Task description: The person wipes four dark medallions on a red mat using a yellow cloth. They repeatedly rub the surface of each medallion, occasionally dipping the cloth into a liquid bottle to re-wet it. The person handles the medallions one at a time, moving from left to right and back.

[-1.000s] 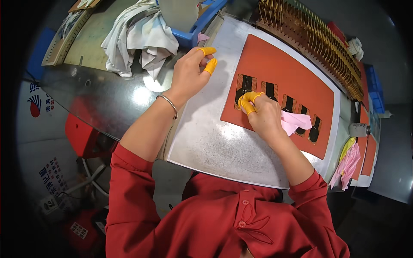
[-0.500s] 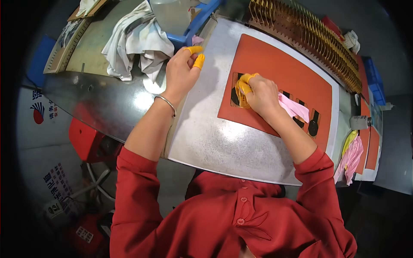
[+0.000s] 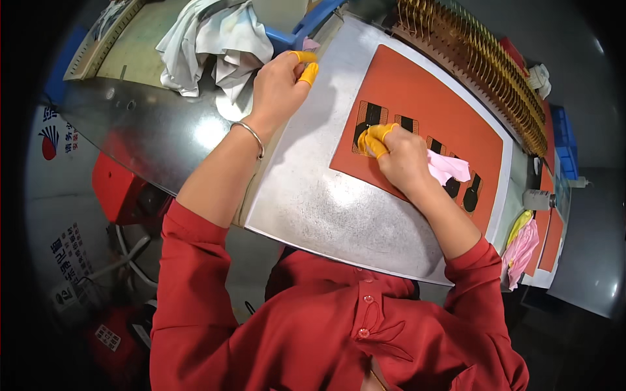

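A large orange-red sheet [image 3: 430,98] lies on a white-bordered grey board [image 3: 332,208]. A row of small dark patterned pieces with hatched, copper-coloured edges runs along its near side. My right hand [image 3: 404,159], with yellow finger cots, is closed on a cloth and presses at the leftmost dark piece [image 3: 372,114]. The cloth's pink end [image 3: 450,168] trails out on the right of the hand; its gripped part is mostly hidden. My left hand [image 3: 280,85], also in yellow finger cots, hovers over the board's left edge, thumb and forefinger slightly apart with nothing seen between them.
A crumpled white cloth [image 3: 228,45] lies left of my left hand, beside a blue tray [image 3: 287,39]. A rack of yellowish wire loops [image 3: 482,65] borders the far right. A bottle [image 3: 538,199] and pink cloth [image 3: 521,251] are at right. A red stool [image 3: 117,179] stands below left.
My right hand has shifted slightly right and down the leftmost piece, uncovering more of its upper part. The view has shifted a little; my left hand keeps much the same pose.
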{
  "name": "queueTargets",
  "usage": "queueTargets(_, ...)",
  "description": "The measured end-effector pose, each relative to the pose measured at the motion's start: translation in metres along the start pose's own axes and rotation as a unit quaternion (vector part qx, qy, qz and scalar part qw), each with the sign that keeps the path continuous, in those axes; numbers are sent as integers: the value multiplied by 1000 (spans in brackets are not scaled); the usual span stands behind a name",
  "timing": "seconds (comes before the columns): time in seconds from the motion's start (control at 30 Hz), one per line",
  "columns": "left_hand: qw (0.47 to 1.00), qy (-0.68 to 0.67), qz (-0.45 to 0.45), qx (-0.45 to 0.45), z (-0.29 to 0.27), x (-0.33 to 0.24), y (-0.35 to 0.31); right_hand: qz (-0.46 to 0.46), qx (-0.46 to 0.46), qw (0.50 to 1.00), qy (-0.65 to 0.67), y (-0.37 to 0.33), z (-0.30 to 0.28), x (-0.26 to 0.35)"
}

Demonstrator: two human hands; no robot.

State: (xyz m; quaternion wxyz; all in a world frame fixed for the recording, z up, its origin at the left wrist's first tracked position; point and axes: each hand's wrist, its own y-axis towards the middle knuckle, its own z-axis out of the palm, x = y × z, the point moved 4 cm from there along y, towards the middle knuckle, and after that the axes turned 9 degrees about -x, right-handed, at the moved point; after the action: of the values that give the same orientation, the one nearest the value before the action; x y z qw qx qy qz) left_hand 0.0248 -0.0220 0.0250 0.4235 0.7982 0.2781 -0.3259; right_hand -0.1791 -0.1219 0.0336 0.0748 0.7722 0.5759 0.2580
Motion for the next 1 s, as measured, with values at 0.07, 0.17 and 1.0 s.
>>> queueTargets(0.07,1000,2,16,-1,1,4,-2,-1,-10,1000,11,3,1,1)
queueTargets(0.17,1000,-16,3,2,1,6,-1,-19,-30,998,49,-7,-1,6)
queueTargets(1.0,999,-6,-1,40,5,-4,-2,-33,9,999,33,48,8,-37)
